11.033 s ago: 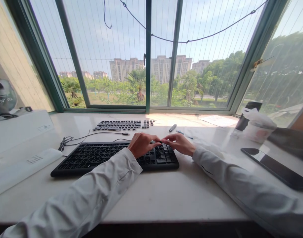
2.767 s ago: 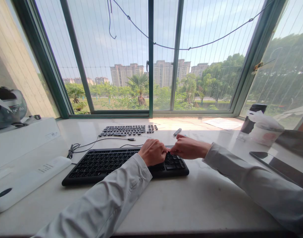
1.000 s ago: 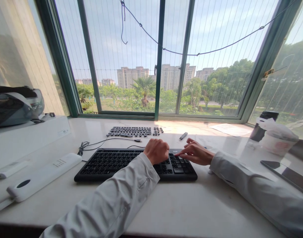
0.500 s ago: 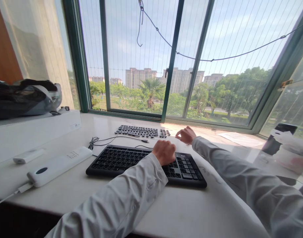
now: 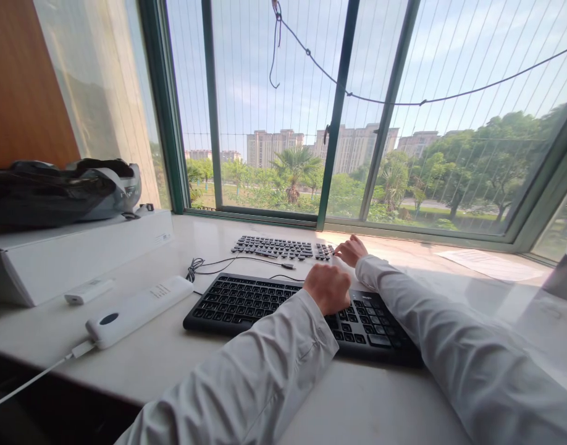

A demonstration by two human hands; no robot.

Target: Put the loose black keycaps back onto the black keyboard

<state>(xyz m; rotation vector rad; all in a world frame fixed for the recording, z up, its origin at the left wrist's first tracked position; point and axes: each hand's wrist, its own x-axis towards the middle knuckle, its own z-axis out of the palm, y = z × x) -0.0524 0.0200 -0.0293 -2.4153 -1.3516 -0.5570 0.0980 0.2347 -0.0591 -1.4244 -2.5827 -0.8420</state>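
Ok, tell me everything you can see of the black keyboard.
The black keyboard is long, looks like plastic and lies on the white countertop, keys facing up, slanting across the view. Its visible left section shows rows of squarish sockets that look bare of keycaps; the number pad has at least some caps on. A pale marking sits above the pad. The left hand covers keys right of the middle, and the right sleeve hides the right end; contact can't be told.

black keyboard (image 5: pixel 246 298) and keycaps (image 5: pixel 274 248), light grey sleeves (image 5: pixel 256 371)
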